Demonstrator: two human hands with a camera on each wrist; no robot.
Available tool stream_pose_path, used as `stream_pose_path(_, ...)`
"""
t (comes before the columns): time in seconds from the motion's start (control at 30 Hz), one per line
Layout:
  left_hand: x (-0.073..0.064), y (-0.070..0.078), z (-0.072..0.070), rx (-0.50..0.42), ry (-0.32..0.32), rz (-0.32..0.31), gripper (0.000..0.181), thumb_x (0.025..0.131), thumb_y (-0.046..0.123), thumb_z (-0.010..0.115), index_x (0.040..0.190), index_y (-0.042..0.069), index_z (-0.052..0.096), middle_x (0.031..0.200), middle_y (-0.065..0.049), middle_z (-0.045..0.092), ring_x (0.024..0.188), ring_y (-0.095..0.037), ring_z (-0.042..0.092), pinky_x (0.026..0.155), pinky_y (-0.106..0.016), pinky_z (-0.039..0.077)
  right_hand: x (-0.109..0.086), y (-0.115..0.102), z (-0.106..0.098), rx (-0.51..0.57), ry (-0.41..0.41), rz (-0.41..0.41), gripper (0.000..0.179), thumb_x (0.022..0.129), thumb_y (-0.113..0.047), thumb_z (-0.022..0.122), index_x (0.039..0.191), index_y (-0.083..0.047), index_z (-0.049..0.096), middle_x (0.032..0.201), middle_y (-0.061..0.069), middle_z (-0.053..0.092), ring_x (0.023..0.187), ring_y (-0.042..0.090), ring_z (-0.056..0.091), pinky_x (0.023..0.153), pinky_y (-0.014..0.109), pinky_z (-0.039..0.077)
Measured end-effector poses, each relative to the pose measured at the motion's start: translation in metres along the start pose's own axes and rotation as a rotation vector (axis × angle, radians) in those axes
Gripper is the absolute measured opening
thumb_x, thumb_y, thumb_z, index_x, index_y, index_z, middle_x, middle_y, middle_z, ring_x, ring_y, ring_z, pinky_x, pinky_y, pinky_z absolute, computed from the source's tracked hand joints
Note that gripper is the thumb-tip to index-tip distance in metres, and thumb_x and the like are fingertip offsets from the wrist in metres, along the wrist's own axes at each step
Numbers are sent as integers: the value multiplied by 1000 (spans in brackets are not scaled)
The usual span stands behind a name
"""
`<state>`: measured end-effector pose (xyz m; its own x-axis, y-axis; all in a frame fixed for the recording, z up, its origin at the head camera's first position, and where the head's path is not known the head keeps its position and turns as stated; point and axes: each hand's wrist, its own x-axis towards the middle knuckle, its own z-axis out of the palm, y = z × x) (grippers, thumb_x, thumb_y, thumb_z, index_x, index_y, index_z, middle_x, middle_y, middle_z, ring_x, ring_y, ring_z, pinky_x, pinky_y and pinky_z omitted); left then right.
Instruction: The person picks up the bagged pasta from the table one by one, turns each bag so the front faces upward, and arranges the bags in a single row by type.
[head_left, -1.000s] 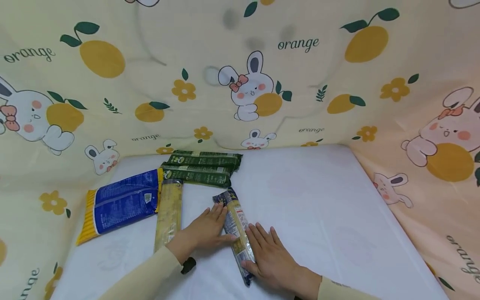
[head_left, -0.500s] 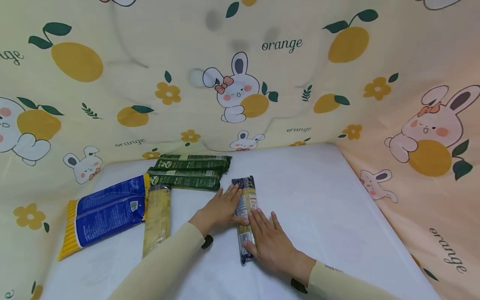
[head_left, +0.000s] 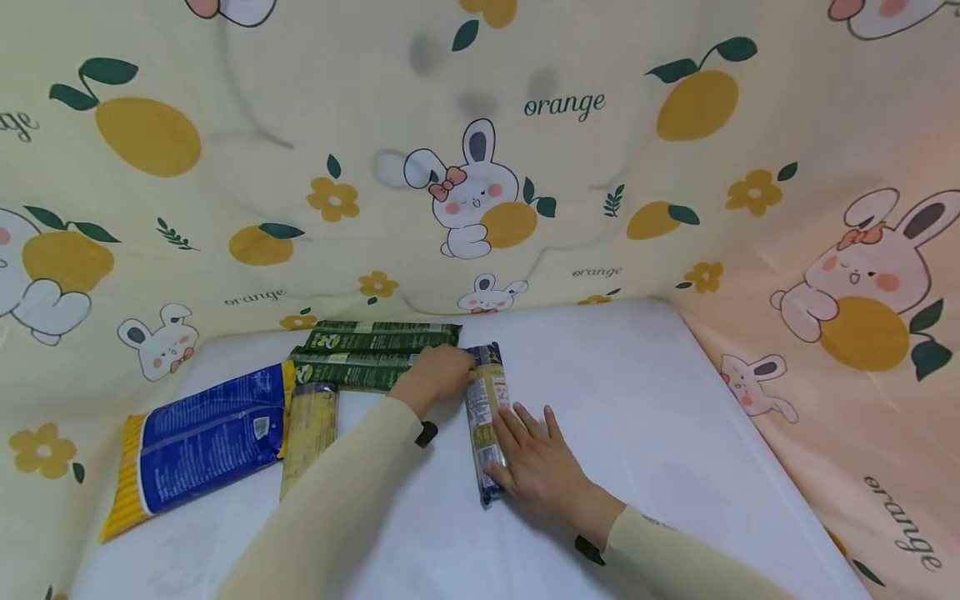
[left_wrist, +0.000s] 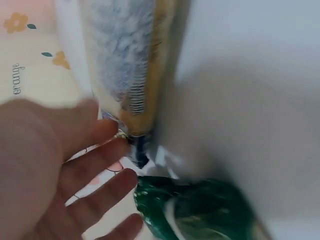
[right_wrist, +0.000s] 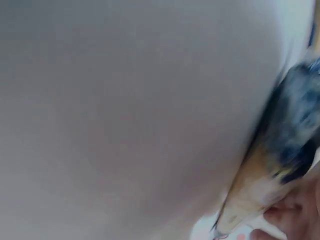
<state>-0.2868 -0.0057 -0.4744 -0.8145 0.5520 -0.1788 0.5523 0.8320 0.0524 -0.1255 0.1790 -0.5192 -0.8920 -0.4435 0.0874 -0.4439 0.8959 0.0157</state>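
A narrow packet of dry noodles, clear with dark blue ends and printed text, lies lengthwise on the white table. At its far end is my left hand, its fingertips beside the dark tip. The left wrist view shows that hand's fingers spread and only slightly bent, next to the packet's end. My right hand rests along the packet's right side with straight fingers. In the right wrist view, the packet is blurred and only part of that hand shows.
Two green packets lie side by side at the back, partly behind my left hand. A large blue and yellow bag lies at the left, beside another yellow noodle packet partly covered by my left sleeve. A printed cloth hangs behind the white table.
The noodle packet has turned from slanted to nearly straight and shifted away from me. My left hand has moved from its left side to its far end; my right hand stays along its right side.
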Motion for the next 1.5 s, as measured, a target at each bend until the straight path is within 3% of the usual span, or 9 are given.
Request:
stream_pose_path(0.07,13,4,-2,58,62,-21,27,110,30,58,127,16,74,122,-5,75,119,-30,67,105,-55,52,-9,-2,-3,-10,101,18,60,107,-50,55,145,-3,59,148,13,61,142,34,53,117,69,35)
stream_pose_path(0.13,27,9,-1,114,108,-30,27,110,28,58,131,19,73,126,-4,73,122,-30,64,108,-57,49,-18,-3,-5,-32,222,29,43,102,-44,68,118,-4,70,123,11,70,122,33,62,109,66,44)
stream_pose_path(0.23,44,13,4,164,175,-11,26,110,30,58,131,22,73,125,-2,71,119,-27,60,105,-54,48,-29,-6,-7,-93,350,48,41,92,-45,78,86,-8,61,91,7,64,95,30,62,95,56,51)
stream_pose_path(0.33,56,16,10,180,220,6,27,111,35,57,128,22,74,124,-1,70,116,-25,58,101,-52,46,-34,-10,-8,-151,406,69,51,87,-53,80,76,-11,54,75,3,50,78,26,53,79,47,48)
stream_pose_path(0.5,67,19,19,189,220,-20,35,112,42,52,124,20,76,122,-2,69,119,-26,56,102,-53,44,-33,-14,-9,-188,373,113,58,88,-59,76,68,-12,48,67,0,37,68,21,43,68,40,38)
stream_pose_path(0.7,73,21,27,207,171,-93,44,114,44,43,118,20,79,129,-8,63,131,-31,47,108,-57,38,-33,-17,-7,-165,281,150,57,89,-57,77,68,-12,47,68,0,39,69,19,39,68,38,36)
stream_pose_path(1.03,75,20,24,141,171,-86,40,114,38,45,130,9,68,134,-13,56,129,-33,43,105,-56,34,-31,-17,-5,-138,233,160,56,90,-58,74,71,-11,49,69,0,40,71,20,40,70,38,37)
stream_pose_path(1.27,58,14,10,138,324,-51,36,115,28,40,127,3,62,126,-16,55,116,-34,45,97,-52,39,-33,-17,-4,-145,304,132,58,85,-60,78,69,-13,46,68,-1,38,68,18,36,68,37,36)
stream_pose_path(1.5,42,11,-16,80,626,28,27,114,25,45,107,3,58,109,-15,52,99,-32,42,84,-46,31,-30,-10,-8,-71,261,173,59,87,-62,78,71,-12,49,69,0,39,71,21,40,74,41,40)
